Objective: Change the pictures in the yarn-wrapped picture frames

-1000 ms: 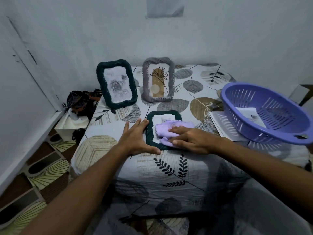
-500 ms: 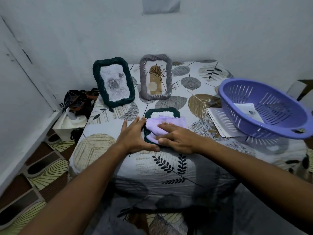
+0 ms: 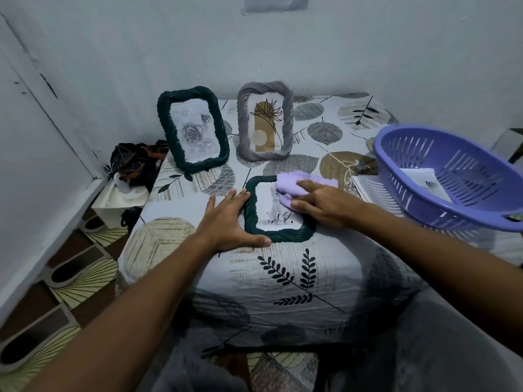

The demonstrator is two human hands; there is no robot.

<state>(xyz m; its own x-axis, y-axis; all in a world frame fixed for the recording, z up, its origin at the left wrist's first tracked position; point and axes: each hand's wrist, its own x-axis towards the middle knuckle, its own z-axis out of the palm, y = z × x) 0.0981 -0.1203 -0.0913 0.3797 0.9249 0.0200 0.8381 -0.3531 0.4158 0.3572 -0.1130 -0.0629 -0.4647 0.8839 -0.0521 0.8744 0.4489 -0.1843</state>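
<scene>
- Left hand (image 3: 226, 222), fingers spread flat, presses the left edge of the dark green yarn-wrapped picture frame (image 3: 278, 234) lying flat on the leaf-patterned bench (image 3: 283, 267).
- Right hand (image 3: 322, 205), fingers straight, presses a lilac folded cloth (image 3: 294, 182) onto that frame's upper right corner.
- Purple slotted plastic basket (image 3: 452, 176) sits right of the frame.

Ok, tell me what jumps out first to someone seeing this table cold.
Two hands work at the table's near middle: the left hand steadies a dark green frame lying flat, while the right hand presses a lilac cloth onto it. Behind stand two more frames, and a purple basket sits right.
</scene>
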